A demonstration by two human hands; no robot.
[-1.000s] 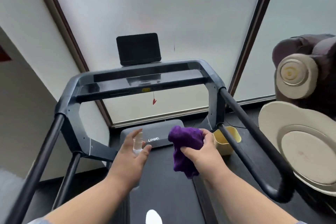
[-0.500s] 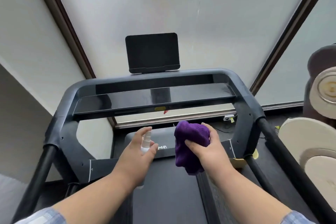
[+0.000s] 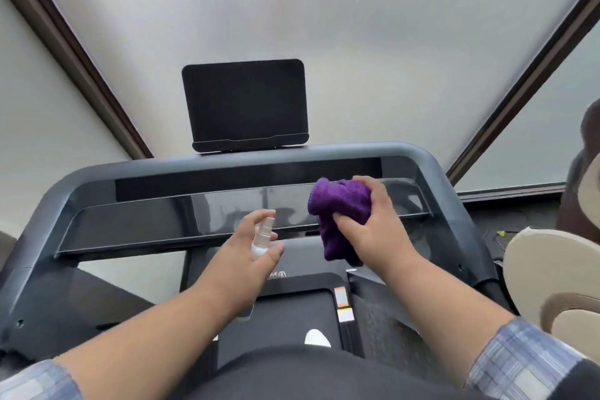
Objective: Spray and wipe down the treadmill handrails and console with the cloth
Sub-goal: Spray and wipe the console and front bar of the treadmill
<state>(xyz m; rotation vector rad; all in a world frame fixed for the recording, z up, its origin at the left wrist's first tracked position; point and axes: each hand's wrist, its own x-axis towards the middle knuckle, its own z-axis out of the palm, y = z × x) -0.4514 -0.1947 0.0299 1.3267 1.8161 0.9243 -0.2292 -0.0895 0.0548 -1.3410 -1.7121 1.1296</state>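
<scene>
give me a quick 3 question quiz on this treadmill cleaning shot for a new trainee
1. Multiple choice: what does the left hand hold? A) a phone B) a small spray bottle C) a brush
2. True or false: the purple cloth is bunched in the right hand, up by the glossy console panel.
3. Short answer: what stands on top of the console, behind the panel?

Key:
1. B; the fingers wrap the bottle, its nozzle aimed at the panel.
2. True; whether the cloth touches the panel cannot be told.
3. A dark tablet stand.
</scene>
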